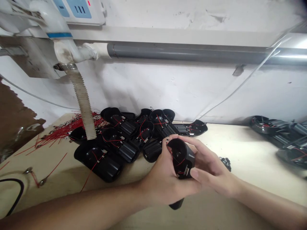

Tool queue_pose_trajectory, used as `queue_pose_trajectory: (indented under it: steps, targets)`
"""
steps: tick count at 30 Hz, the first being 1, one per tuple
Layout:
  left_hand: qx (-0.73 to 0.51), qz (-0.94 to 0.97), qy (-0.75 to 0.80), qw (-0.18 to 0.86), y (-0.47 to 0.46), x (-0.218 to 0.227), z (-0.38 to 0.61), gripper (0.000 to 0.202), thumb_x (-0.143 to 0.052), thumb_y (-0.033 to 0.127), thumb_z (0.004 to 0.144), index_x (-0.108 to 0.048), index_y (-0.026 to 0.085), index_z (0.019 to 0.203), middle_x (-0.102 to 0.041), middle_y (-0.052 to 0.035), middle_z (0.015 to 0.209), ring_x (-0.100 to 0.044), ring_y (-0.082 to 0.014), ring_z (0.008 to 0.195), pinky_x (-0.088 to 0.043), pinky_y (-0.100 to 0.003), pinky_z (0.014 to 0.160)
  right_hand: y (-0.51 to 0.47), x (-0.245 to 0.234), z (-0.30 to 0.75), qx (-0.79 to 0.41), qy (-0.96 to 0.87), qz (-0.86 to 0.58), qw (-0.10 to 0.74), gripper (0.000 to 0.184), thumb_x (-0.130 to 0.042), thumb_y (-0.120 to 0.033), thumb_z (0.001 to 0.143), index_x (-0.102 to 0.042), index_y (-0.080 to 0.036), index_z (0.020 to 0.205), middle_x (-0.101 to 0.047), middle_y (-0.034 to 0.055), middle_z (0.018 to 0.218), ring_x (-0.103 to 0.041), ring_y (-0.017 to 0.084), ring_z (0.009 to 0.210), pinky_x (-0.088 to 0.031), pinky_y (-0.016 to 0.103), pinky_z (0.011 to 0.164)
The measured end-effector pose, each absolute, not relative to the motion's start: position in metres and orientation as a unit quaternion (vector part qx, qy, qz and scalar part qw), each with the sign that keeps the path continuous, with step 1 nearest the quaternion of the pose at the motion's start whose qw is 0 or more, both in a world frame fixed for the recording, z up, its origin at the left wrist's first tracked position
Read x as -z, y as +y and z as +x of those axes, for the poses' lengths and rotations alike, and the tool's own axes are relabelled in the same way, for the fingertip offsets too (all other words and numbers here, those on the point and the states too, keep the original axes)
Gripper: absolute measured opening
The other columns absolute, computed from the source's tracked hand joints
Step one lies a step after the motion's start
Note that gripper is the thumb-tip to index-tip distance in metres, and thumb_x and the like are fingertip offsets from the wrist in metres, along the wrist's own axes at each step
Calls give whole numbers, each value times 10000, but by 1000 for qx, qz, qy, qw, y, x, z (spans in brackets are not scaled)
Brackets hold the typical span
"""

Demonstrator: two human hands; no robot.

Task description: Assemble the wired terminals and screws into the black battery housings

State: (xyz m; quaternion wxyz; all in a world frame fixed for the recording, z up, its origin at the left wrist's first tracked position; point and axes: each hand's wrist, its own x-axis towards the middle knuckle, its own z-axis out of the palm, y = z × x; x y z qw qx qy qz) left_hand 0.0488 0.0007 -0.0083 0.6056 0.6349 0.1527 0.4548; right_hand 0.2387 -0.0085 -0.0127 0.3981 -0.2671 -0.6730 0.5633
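Observation:
Both my hands hold one black plastic housing [181, 157] with a red wire running through its hollow inside. My left hand [165, 182] wraps round it from below and the left. My right hand [211, 167] grips its right side, with the thumb pressed at its lower end and fingers over the top. The housing is raised just above the pale table [249, 153]. A pile of similar black housings with red wires [124, 140] lies directly behind my hands.
A heap of loose red wires with metal terminals [64, 129] lies at the back left. A ribbed hose [82, 99] hangs down from white pipework into the pile. More black housings [283, 137] lie at the far right. A grey pipe [192, 52] runs along the wall.

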Motion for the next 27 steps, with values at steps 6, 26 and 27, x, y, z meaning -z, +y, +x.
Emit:
queue_pose_trajectory:
  steps: [6, 26, 27]
  targets:
    - [-439, 573, 171, 670, -3, 12, 42, 856, -827, 181, 836, -257, 284, 1466, -586, -102, 1378, -589, -301, 1353, -464, -540, 1162, -6, 10, 238, -587, -636, -260, 428, 588, -614, -254, 1074, -487, -393, 1631, -691, 62, 1465, -707, 232, 1291, -592, 447, 1117]
    - [-473, 658, 305, 500, -8, 23, 49, 653, -701, 85, 862, -431, 241, 1436, -599, -96, 1376, -609, -253, 1247, -497, -458, 1101, -8, 1, 234, -532, -641, -398, 384, 597, -549, -79, 797, -449, -252, 1358, -586, -63, 750, -538, 78, 536, -429, 186, 482]
    - [-464, 663, 305, 503, -8, 24, 49, 685, -702, 88, 861, -414, 250, 1461, -597, -95, 1395, -610, -256, 1262, -497, -465, 1110, -9, 0, 233, -532, -633, -414, 381, 587, -537, -88, 764, -447, -245, 1323, -578, -62, 759, -536, 81, 536, -411, 192, 475]
